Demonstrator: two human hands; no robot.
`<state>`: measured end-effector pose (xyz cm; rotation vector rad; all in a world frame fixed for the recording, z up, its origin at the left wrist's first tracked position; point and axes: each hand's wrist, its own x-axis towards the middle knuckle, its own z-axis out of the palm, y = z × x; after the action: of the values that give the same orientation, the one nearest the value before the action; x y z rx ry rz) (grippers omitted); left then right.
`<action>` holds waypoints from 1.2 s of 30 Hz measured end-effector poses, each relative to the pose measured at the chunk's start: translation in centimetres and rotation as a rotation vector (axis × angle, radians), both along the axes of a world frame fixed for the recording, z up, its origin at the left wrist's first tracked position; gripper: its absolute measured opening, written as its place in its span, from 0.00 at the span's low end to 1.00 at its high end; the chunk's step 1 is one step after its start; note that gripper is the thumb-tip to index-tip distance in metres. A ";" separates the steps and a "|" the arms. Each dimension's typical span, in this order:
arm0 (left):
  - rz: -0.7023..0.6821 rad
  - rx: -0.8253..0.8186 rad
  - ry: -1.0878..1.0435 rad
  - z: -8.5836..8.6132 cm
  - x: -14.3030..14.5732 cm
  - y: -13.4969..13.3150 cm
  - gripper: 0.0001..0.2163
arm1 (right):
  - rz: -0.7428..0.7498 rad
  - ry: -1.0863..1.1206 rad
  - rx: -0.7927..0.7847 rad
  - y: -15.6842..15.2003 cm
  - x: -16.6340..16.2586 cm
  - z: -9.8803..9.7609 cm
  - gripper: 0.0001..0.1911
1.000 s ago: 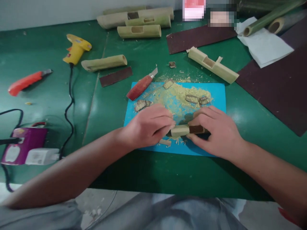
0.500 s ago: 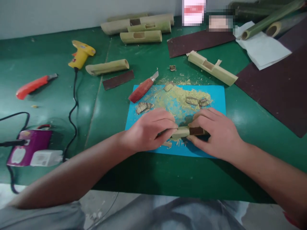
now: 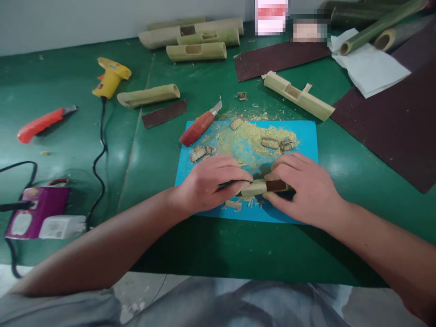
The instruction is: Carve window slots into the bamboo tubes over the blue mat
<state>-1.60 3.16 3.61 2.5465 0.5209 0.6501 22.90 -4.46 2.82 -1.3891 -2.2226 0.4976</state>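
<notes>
A short pale bamboo piece lies on the blue cutting mat, with a strip of dark sandpaper laid against its right part. My right hand is closed over the sandpaper and the bamboo piece. My left hand is curled shut beside the piece's left end, and a thin dark tool shows between its fingers. Sawdust and several bamboo offcuts lie scattered on the mat just beyond both hands.
A red-handled carving knife lies on the mat's upper left corner. A notched bamboo tube, more bamboo tubes, sandpaper sheets, a yellow glue gun with its cord, an orange utility knife and a purple box lie on the green table.
My hands have stayed on the bamboo piece with only slight shifts. A thin dark tool now shows in my left hand's fingers. The view has shifted a little.
</notes>
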 end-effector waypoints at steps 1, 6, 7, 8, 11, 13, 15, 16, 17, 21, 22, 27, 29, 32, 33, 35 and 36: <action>0.006 -0.003 -0.002 0.0 0.1 0.0 0.06 | 0.000 0.001 0.003 0.0 0.0 0.0 0.08; 0.028 -0.043 -0.036 0.2 0.5 -0.2 0.06 | 0.004 0.000 0.036 0.1 -0.2 -0.1 0.08; 0.022 -0.050 -0.044 0.2 0.5 -0.2 0.06 | 0.005 0.000 0.039 0.1 -0.2 -0.2 0.08; 0.014 -0.055 -0.049 0.3 0.5 -0.2 0.06 | 0.004 0.000 0.041 0.1 -0.1 -0.2 0.08; -0.001 -0.052 -0.033 0.3 0.5 -0.1 0.05 | 0.013 0.002 0.046 0.1 -0.1 -0.2 0.08; -0.005 -0.031 -0.028 0.3 0.6 -0.1 0.05 | 0.021 0.005 0.048 0.2 -0.1 -0.3 0.07; -0.003 -0.006 -0.033 0.2 0.9 -0.1 0.06 | 0.027 0.007 0.055 0.2 -0.1 -0.4 0.07; 0.001 0.003 -0.035 0.1 1.0 -0.1 0.06 | 0.030 0.009 0.061 0.2 -0.2 -0.5 0.07; 0.008 0.006 -0.033 0.1 1.1 -0.1 0.06 | 0.032 0.012 0.066 0.2 -0.3 -0.5 0.07; 0.043 -0.015 -0.025 -0.1 1.5 -0.2 0.07 | 0.033 0.022 0.074 0.3 -0.5 -0.6 0.07; 0.053 -0.024 -0.021 -0.1 1.5 -0.2 0.07 | 0.031 0.023 0.075 0.3 -0.5 -0.6 0.07; 0.033 -0.008 -0.004 -0.2 1.4 0.0 0.07 | 0.025 0.022 0.081 0.2 -0.5 -0.6 0.08; 0.032 0.024 -0.015 -0.1 1.3 0.0 0.07 | 0.022 0.019 0.079 0.2 -0.5 -0.6 0.07; 0.029 0.038 -0.014 0.2 1.3 -0.3 0.08 | 0.024 0.019 0.068 0.2 -0.6 -0.6 0.07; 0.015 0.033 -0.011 0.3 1.4 -0.5 0.08 | 0.026 0.019 0.066 0.2 -0.6 -0.6 0.07; -0.014 0.023 -0.008 0.6 1.5 -0.9 0.08 | 0.030 0.020 0.063 0.3 -0.6 -0.5 0.08; -0.018 0.024 -0.009 0.7 1.5 -1.1 0.07 | 0.029 0.021 0.062 0.3 -0.6 -0.5 0.09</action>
<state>-0.07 2.10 4.26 2.5659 0.4898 0.6653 22.31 -4.17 2.34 -1.3159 -2.2258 0.4472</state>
